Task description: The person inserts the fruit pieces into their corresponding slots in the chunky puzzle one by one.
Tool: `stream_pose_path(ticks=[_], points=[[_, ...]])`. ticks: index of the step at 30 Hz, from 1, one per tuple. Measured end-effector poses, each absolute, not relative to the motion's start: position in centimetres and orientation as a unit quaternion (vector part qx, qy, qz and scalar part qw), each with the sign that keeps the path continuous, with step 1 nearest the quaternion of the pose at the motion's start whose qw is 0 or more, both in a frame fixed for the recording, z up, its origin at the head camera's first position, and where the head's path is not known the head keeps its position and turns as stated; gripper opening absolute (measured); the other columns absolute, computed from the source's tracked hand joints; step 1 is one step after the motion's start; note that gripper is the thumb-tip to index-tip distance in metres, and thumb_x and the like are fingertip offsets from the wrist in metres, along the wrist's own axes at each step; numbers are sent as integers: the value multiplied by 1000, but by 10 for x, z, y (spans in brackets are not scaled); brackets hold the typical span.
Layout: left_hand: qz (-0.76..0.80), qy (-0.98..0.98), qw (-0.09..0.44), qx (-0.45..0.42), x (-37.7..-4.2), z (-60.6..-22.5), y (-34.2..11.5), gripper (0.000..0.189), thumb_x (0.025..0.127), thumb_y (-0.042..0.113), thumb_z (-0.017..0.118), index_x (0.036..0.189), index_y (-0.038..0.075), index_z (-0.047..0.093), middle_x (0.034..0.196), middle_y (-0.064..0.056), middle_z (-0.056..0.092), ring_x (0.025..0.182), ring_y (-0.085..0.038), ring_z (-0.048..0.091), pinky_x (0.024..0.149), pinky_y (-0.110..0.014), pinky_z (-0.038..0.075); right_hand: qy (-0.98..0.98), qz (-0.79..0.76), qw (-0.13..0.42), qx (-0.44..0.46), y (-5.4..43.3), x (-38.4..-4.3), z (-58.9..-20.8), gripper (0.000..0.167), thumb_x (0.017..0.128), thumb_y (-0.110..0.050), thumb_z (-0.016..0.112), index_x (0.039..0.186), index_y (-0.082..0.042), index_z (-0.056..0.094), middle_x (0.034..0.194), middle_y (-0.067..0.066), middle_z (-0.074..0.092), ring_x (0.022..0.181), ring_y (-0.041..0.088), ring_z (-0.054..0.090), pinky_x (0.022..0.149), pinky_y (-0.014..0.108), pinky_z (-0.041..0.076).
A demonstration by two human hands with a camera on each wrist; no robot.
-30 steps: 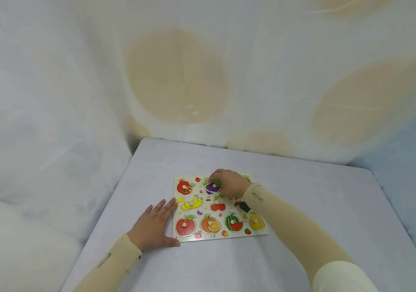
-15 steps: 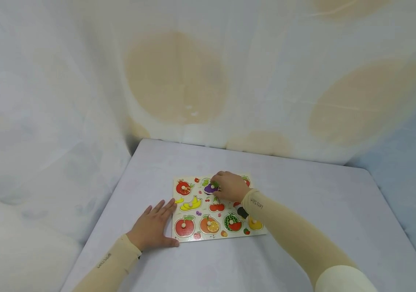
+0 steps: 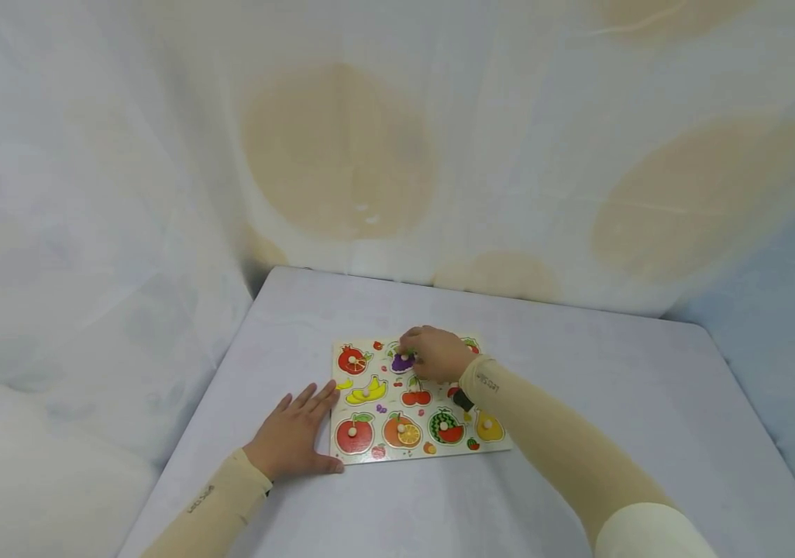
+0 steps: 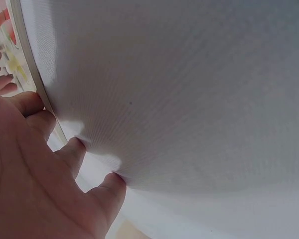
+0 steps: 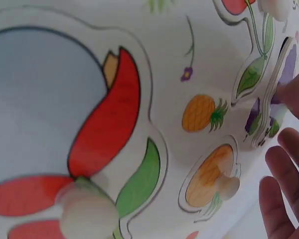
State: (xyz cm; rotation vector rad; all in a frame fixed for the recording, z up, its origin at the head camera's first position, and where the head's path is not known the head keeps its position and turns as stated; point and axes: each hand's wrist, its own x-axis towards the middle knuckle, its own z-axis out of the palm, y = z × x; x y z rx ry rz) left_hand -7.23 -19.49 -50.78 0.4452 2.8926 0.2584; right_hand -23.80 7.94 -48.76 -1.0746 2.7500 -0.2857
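Note:
A wooden peg puzzle board [image 3: 397,457] with fruit pieces lies on the table. My right hand [image 3: 439,354] is over its far part, pinching the purple grape puzzle piece [image 3: 400,363] by its knob. In the right wrist view the grape piece [image 5: 289,62] stands tilted at its spot on the board, with thumb and fingers [image 5: 284,164] around it; its knob is hidden there. My left hand [image 3: 296,430] lies with spread fingers along the board's left edge, thumb at the near corner. In the left wrist view, fingertips of the left hand [image 4: 40,159] touch the board's edge.
Other knobbed pieces sit in the board: a pomegranate [image 3: 352,359], bananas [image 3: 367,390], cherries [image 3: 416,397], an apple [image 3: 354,435], an orange [image 3: 401,431], a watermelon [image 3: 446,426] and a pear [image 3: 490,425]. A pale cloth covers the table [image 3: 579,372]; draped sheets [image 3: 509,194] surround it.
The grape piece in my right hand has shifted slightly left and toward me, turning to line up more closely with its printed spot. My left hand has stayed in place.

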Motion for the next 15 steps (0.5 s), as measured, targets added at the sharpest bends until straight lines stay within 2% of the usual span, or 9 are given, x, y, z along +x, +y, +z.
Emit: stream_pose_path(ticks=[2, 6, 9, 15], points=[[86, 979, 103, 151, -72, -508, -195, 119, 64, 73, 78, 157, 14, 33, 164, 2, 24, 149, -30, 21, 117, -57, 20, 927, -95, 78, -354, 77, -236, -488, 32, 88, -31, 74, 119, -22, 72, 132, -1, 62, 117, 19, 59, 94, 37, 53], [85, 980, 101, 151, -73, -508, -195, 119, 64, 73, 78, 157, 14, 33, 163, 2, 25, 149, -30, 21, 116, -57, 21, 933, -87, 62, -343, 71, -233, -491, 48, 85, -51, 75, 122, -21, 71, 127, 0, 64, 107, 18, 61, 85, 34, 55], [84, 979, 101, 154, -73, -507, -196, 119, 64, 73, 78, 157, 13, 33, 163, 2, 25, 148, -30, 22, 116, -58, 22, 935, -75, 50, -344, 68, -232, -495, 49, 86, -52, 74, 123, -20, 70, 125, 0, 65, 104, 17, 61, 82, 31, 55], [81, 979, 99, 156, -74, -507, -198, 118, 65, 72, 78, 157, 13, 33, 163, 1, 25, 148, -30, 22, 116, -58, 22, 934, -83, 37, -345, 63, -233, -496, 33, 89, -43, 73, 116, -23, 73, 124, -2, 65, 103, 15, 61, 80, 30, 56]])
